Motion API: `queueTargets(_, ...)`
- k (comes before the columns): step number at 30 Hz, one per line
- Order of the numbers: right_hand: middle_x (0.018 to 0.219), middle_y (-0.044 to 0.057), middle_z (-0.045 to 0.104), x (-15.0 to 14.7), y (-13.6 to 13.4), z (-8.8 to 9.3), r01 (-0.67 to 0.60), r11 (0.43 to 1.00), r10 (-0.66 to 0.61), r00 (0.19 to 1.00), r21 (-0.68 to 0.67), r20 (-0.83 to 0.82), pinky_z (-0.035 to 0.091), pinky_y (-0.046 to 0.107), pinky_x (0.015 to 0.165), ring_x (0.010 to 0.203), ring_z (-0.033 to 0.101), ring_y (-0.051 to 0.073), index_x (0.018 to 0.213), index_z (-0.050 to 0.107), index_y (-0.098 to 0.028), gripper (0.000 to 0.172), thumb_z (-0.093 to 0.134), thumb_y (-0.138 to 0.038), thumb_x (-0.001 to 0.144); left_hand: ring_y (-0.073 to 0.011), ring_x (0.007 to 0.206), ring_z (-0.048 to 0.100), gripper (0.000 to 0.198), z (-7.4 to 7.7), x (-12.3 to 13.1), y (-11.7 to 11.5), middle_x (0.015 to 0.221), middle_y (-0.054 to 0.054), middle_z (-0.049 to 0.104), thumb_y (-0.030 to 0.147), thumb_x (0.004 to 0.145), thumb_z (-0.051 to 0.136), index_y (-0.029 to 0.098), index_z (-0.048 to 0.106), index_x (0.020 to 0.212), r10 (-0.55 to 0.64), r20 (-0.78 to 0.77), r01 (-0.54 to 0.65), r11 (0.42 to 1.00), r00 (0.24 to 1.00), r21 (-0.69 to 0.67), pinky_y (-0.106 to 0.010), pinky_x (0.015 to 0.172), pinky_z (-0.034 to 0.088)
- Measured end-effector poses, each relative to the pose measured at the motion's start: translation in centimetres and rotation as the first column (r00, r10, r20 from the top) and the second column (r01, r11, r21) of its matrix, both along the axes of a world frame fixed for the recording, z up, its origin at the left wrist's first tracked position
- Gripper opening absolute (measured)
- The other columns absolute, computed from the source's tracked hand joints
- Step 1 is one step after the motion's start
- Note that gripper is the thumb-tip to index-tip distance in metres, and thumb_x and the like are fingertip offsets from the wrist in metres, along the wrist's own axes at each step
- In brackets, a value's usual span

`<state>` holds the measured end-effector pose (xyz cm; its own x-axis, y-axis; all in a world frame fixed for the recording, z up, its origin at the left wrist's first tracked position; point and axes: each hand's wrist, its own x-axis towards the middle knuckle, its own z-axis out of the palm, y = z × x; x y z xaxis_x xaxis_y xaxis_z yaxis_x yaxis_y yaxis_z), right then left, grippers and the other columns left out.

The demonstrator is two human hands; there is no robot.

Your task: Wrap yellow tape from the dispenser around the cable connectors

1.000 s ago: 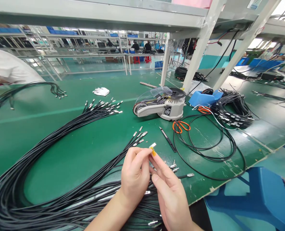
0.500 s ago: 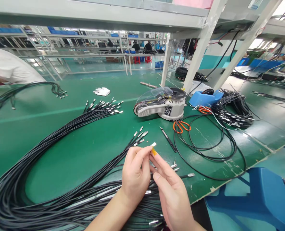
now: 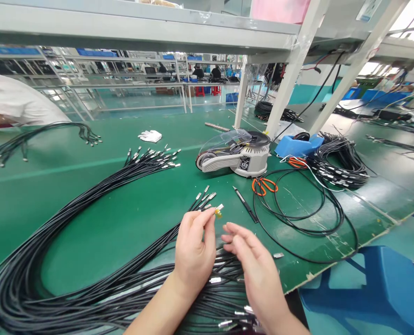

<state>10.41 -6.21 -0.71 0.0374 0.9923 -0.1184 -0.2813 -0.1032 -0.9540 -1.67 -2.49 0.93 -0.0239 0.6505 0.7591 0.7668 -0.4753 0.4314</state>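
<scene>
My left hand (image 3: 195, 244) pinches a black cable at its end, where a silvery metal connector (image 3: 220, 207) sticks out past the fingertips. A bit of yellow tape (image 3: 218, 214) clings just below that connector; most of the cable is hidden by the hand. My right hand (image 3: 261, 270) is open a little to the right, its fingers loosely curved and holding nothing visible. Under both hands runs a thick bundle of black cables (image 3: 130, 293) with metal ends. Several connector ends (image 3: 207, 195) lie just beyond my left hand.
A tape dispenser (image 3: 250, 160) stands ahead, with a cutter knife (image 3: 245, 204) and orange-handled scissors (image 3: 264, 186) before it. Coiled cables (image 3: 346, 163) and a blue holder (image 3: 294, 145) lie right. A white glove (image 3: 150, 136) is farther back; a blue stool (image 3: 377, 279) stands beside the table edge.
My right hand has let go of the taped cable end and drawn back down and right, its fingers opening. My left hand keeps its pinch, shifted slightly left.
</scene>
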Motion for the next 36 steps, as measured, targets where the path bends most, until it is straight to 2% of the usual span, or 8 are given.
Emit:
queueTargets(4,0.079,0.005,0.06,0.7,2.4,1.8,-0.016,1.0,0.014,0.997,0.02,0.073,0.048,0.026,0.068,0.073,0.056,0.014,0.089,0.06,-0.013,0.039,0.06,-0.051,0.078,-0.0048,0.081,0.054,0.028,-0.5,0.2,-0.1,0.086,-0.002,0.058,0.007,0.075,0.059,0.015,0.057,0.101,-0.025,-0.093,0.028,0.999,0.995,0.028,-0.017,0.075,0.049)
queueTargets(6,0.072,0.003,0.056,0.5,3.1,2.4,-0.044,0.999,0.044,0.995,0.003,0.084,0.046,0.025,0.064,0.067,0.053,0.012,0.084,0.058,-0.012,0.04,0.063,-0.051,0.074,-0.0045,0.081,0.053,0.027,-0.5,0.2,-0.2,0.086,-0.002,0.058,0.007,0.074,0.059,0.015,0.057,0.1,-0.034,-0.118,0.038,0.999,0.992,0.034,-0.016,0.075,0.048)
queueTargets(12,0.073,0.001,0.057,-0.2,3.0,2.4,-0.041,0.999,0.037,0.984,0.018,0.175,0.044,0.024,0.066,0.067,0.051,0.011,0.081,0.057,-0.013,0.031,0.059,-0.043,0.08,-0.0032,0.081,0.054,0.019,-0.2,0.3,-0.2,0.086,-0.001,0.058,0.01,0.076,0.058,0.015,0.058,0.095,-0.024,-0.077,0.021,0.999,0.997,-0.034,-0.014,0.077,0.047)
queueTargets(17,0.078,0.003,0.06,-0.1,2.8,1.8,-0.018,0.997,0.004,0.98,0.07,0.2,0.045,0.026,0.07,0.072,0.056,0.013,0.086,0.059,-0.013,0.028,0.058,-0.041,0.081,-0.0033,0.079,0.056,0.011,0.2,0.3,-0.1,0.084,0.0,0.06,0.017,0.08,0.054,0.017,0.062,0.088,-0.052,0.061,0.063,0.976,0.997,-0.208,-0.014,0.073,0.048)
queueTargets(20,0.079,0.005,0.062,-0.1,2.9,1.5,0.004,0.995,-0.03,0.967,0.102,0.254,0.046,0.027,0.07,0.073,0.057,0.015,0.084,0.06,-0.013,0.026,0.058,-0.039,0.081,-0.0034,0.073,0.056,0.013,0.6,0.1,-0.1,0.081,0.0,0.061,0.025,0.082,0.052,0.017,0.063,0.081,-0.045,0.222,0.136,0.902,0.974,-0.409,-0.013,0.065,0.047)
queueTargets(25,0.084,0.006,0.063,0.0,2.9,1.3,-0.001,0.986,-0.052,0.947,0.167,0.317,0.047,0.03,0.074,0.078,0.059,0.017,0.083,0.06,-0.014,0.022,0.056,-0.036,0.083,-0.0013,0.048,0.049,0.021,1.7,0.1,-0.2,0.07,0.002,0.058,0.035,0.079,0.053,0.015,0.059,0.077,0.068,0.498,0.311,0.707,0.864,-0.636,-0.013,0.049,0.043)
queueTargets(30,0.082,0.006,0.063,0.0,3.1,1.5,-0.016,0.978,-0.061,0.932,0.21,0.357,0.048,0.03,0.072,0.075,0.058,0.016,0.082,0.06,-0.015,0.02,0.055,-0.034,0.084,-0.0019,0.045,0.049,0.024,2.4,0.0,0.0,0.063,0.004,0.055,0.037,0.075,0.056,0.013,0.057,0.078,0.124,0.642,0.457,0.602,0.757,-0.655,-0.015,0.051,0.042)
queueTargets(36,0.082,0.006,0.062,0.2,3.2,1.7,-0.034,0.965,-0.067,0.927,0.259,0.37,0.048,0.029,0.072,0.076,0.058,0.015,0.081,0.06,-0.015,0.017,0.055,-0.031,0.084,-0.0033,0.044,0.049,0.028,2.3,-0.3,0.2,0.059,0.004,0.05,0.039,0.072,0.06,0.012,0.054,0.074,0.137,0.771,0.627,0.503,0.622,-0.595,-0.015,0.048,0.041)
